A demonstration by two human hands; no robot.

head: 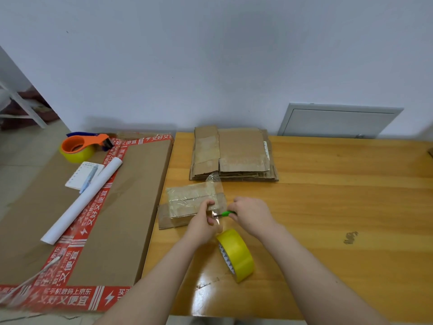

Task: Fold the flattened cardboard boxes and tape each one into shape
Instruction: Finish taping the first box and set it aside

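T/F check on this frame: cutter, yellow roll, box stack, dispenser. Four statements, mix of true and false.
1. The right hand holds a green-handled cutter. True.
2. The yellow tape roll lies flat. False: it stands on edge on the wooden table.
3. The stack of flattened boxes lies beyond the small box. True.
4. The orange tape dispenser is in the left hand. False: it rests on the large carton; that hand pinches clear tape.
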